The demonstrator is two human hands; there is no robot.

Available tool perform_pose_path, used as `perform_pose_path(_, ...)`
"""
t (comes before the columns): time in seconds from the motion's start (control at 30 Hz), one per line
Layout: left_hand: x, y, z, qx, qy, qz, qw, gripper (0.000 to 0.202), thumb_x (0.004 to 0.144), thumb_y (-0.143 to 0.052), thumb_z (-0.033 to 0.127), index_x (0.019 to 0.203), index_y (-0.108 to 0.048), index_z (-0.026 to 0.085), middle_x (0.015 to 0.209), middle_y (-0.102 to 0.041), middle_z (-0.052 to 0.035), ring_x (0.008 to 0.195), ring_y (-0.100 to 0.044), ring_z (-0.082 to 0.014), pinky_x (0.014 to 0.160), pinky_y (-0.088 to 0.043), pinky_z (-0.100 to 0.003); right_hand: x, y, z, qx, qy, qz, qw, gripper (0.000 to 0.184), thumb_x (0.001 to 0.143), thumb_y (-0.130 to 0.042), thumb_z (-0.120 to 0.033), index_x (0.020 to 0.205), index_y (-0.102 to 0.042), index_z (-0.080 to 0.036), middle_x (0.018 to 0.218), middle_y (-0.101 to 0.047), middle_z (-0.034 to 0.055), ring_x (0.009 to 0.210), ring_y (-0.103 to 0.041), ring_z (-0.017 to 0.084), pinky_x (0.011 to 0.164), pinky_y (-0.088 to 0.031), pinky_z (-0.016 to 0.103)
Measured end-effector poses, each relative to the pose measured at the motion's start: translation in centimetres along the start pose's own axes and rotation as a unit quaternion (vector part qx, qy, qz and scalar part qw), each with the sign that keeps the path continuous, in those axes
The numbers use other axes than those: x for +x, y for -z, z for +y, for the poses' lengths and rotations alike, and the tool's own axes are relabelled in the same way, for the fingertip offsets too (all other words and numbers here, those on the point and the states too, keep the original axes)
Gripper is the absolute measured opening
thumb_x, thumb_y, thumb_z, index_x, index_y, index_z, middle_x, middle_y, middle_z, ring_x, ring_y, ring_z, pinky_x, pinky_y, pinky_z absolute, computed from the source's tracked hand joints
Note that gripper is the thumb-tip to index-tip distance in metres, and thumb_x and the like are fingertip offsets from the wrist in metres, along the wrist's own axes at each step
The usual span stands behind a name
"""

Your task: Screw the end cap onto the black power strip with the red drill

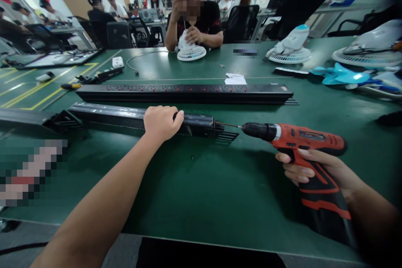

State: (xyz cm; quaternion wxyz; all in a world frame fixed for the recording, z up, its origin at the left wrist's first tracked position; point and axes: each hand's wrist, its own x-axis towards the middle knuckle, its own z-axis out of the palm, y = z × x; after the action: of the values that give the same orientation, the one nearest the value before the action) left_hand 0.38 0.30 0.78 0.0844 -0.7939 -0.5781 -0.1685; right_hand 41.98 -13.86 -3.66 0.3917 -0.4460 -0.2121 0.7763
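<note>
My left hand (162,124) is wrapped over a long black power strip (109,112) that lies on the green table, its fingers closed round the far side. In my right hand (309,169) is an orange and black cordless drill (309,137), held by its handle. From the drill's chuck a long thin bit points left to the right end of the strip. Whether its tip sits on a screw there is too small to tell. Prongs stick out of that same end. Behind it lies a second black power strip (185,93) with a row of red dots along its top.
Across the green table (204,201) a person (194,21) holds a white fan part (191,53). White fans (290,50) and blue fan blades (341,75) lie at the right. Another black strip (25,119) reaches in at the left, near a screwdriver (70,86).
</note>
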Motion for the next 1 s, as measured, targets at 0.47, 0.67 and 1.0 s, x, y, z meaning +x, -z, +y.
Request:
perform_pose_path(0.47,0.0,-0.15,-0.06,-0.009,-0.002,0.015,1.0,0.05,0.103,-0.037,0.047,0.069,-0.063,0.022,0.071,-0.07,-0.0074,0.071,-0.059,-0.025,0.074,-0.036,-0.041,-0.08,-0.3,0.03,-0.022,0.016,-0.005,1.0,0.033,0.08,-0.086,-0.049,0.088,-0.07,-0.021,0.055,-0.031,-0.0076,0.055,-0.026,0.014,0.049,-0.039,0.027)
perform_pose_path(0.67,-0.04,-0.09,-0.07,-0.006,-0.002,0.011,1.0,0.05,0.103,-0.038,0.047,0.069,-0.065,0.022,0.072,-0.071,-0.0079,0.071,-0.06,-0.0251,0.075,-0.036,-0.041,0.01,-0.36,-0.03,-0.019,0.008,-0.008,1.0,0.036,0.079,-0.088,-0.05,0.088,-0.07,-0.021,0.056,-0.031,-0.0075,0.055,-0.028,0.014,0.049,-0.039,0.026)
perform_pose_path(1.0,0.02,0.13,0.08,-0.002,0.002,0.001,1.0,0.049,0.103,-0.036,0.047,0.068,-0.061,0.022,0.071,-0.069,-0.0076,0.07,-0.059,-0.0248,0.075,-0.036,-0.041,-0.01,-0.45,-0.13,-0.028,0.015,-0.005,0.999,0.034,0.078,-0.088,-0.049,0.089,-0.072,-0.021,0.055,-0.031,-0.0071,0.053,-0.027,0.015,0.048,-0.043,0.027)
